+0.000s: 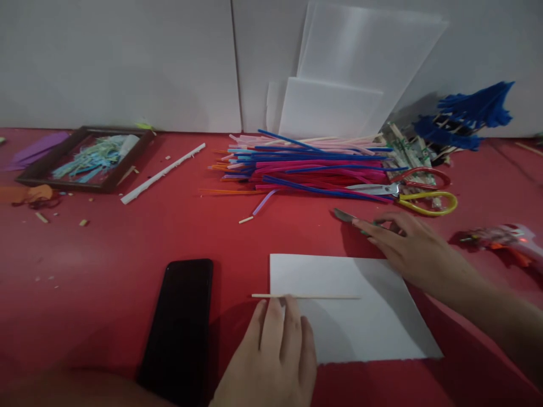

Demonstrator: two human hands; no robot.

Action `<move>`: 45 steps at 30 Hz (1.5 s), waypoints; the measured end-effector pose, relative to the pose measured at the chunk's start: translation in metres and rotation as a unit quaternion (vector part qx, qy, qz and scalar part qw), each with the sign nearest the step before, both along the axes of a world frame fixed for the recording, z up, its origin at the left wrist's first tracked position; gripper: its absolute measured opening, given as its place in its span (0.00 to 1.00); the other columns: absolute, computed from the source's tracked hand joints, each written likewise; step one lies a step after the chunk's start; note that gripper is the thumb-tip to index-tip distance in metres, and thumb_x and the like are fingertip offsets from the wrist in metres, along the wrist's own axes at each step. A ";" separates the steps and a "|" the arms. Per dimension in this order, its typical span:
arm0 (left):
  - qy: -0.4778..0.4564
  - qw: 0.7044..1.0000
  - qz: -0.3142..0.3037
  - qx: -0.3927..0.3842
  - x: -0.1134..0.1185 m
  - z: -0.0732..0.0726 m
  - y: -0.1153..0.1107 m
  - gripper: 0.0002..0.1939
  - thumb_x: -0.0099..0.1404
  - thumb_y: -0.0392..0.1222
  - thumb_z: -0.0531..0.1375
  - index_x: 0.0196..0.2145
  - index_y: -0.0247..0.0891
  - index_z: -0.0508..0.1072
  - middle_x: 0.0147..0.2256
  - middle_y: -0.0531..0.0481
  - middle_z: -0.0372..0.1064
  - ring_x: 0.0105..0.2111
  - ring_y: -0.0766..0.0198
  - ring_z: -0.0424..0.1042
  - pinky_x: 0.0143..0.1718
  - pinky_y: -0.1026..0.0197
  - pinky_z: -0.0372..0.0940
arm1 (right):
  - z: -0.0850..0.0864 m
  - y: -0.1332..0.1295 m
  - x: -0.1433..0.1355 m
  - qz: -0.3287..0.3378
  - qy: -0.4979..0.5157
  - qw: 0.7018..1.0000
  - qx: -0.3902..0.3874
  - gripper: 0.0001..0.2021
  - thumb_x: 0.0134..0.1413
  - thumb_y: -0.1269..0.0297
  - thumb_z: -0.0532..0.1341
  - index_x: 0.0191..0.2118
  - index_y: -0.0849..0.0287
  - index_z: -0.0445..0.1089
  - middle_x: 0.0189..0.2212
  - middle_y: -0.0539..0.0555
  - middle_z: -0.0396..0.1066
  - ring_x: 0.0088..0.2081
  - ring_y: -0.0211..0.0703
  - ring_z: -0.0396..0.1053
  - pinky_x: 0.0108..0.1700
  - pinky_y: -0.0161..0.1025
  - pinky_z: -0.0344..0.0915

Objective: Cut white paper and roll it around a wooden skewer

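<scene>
My left hand (274, 350) lies palm down with its fingers stretched out, over the left part of a white sheet of paper (382, 328). Its fingertips touch a thin wooden stick (328, 297) that lies across the sheet and sticks out past its left edge. Beyond the paper's far right corner, my right hand (407, 243) is closed around a small knife (344, 215). The blade points left, low over the red table, and the fingers hide most of the handle. Scissors (396, 189) with one red and one yellow handle lie just behind that hand.
A black phone (182, 328) lies left of the paper. Behind are a heap of coloured pipe cleaners (305, 167), a white rolled stick (163, 173) and a brown frame (104, 183) holding scraps. A glue gun (500, 236) lies right; white sheets (331, 107) lean on the wall.
</scene>
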State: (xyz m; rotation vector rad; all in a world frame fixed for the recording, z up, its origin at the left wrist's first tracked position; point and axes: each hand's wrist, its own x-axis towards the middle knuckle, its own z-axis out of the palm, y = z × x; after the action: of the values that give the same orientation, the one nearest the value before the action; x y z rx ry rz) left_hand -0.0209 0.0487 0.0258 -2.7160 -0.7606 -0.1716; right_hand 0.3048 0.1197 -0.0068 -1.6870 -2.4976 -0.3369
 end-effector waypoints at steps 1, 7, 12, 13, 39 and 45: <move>-0.004 1.000 0.003 0.006 -0.001 -0.001 -0.002 0.19 0.71 0.45 0.49 0.52 0.31 0.68 0.50 0.39 0.74 0.49 0.48 0.73 0.52 0.49 0.61 | -0.003 0.001 -0.002 0.002 0.002 1.000 0.009 0.26 0.59 0.73 0.48 0.60 0.53 0.69 0.37 0.59 0.68 0.38 0.51 0.69 0.44 0.51 0.71; 0.015 0.999 0.028 0.012 -0.001 0.004 -0.011 0.16 0.68 0.34 0.50 0.52 0.34 0.67 0.50 0.42 0.74 0.50 0.50 0.73 0.52 0.50 0.61 | 0.007 -0.017 -0.031 -0.013 0.093 0.987 0.128 0.15 0.65 0.64 0.54 0.51 0.54 0.73 0.49 0.65 0.67 0.47 0.58 0.69 0.48 0.57 0.68; 0.039 0.998 0.042 -0.015 -0.002 0.009 -0.016 0.16 0.70 0.37 0.51 0.53 0.36 0.68 0.53 0.43 0.73 0.51 0.52 0.73 0.52 0.51 0.62 | 0.026 -0.050 -0.072 0.134 0.218 0.966 0.034 0.08 0.64 0.64 0.57 0.45 0.54 0.72 0.41 0.59 0.73 0.42 0.50 0.72 0.41 0.46 0.71; 0.035 0.999 0.036 -0.018 -0.003 0.008 -0.016 0.16 0.70 0.38 0.50 0.54 0.36 0.68 0.53 0.42 0.73 0.51 0.51 0.72 0.52 0.50 0.62 | 0.026 -0.054 -0.079 0.159 0.238 0.958 0.004 0.07 0.64 0.63 0.57 0.43 0.54 0.72 0.40 0.58 0.73 0.42 0.49 0.72 0.40 0.45 0.71; 0.047 0.997 0.018 -0.061 0.003 0.019 -0.021 0.17 0.69 0.42 0.55 0.52 0.34 0.74 0.48 0.39 0.76 0.43 0.51 0.78 0.32 0.59 0.74 | 0.022 -0.057 -0.094 0.206 0.281 0.936 -0.047 0.08 0.63 0.74 0.55 0.37 0.57 0.70 0.28 0.52 0.72 0.30 0.40 0.68 0.33 0.38 0.68; 0.030 0.997 -0.021 -0.061 -0.002 0.016 -0.012 0.18 0.70 0.43 0.53 0.52 0.31 0.73 0.47 0.40 0.77 0.47 0.51 0.76 0.40 0.58 0.72 | 0.017 -0.057 -0.094 0.188 0.296 0.936 -0.037 0.07 0.63 0.74 0.56 0.38 0.58 0.70 0.29 0.52 0.72 0.31 0.39 0.68 0.34 0.36 0.69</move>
State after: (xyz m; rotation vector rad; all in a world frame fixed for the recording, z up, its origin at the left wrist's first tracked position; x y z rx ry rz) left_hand -0.0227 0.0372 0.0422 -2.8406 -0.7188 -0.0538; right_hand 0.2111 0.0631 0.0104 -1.0641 -2.2946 0.2682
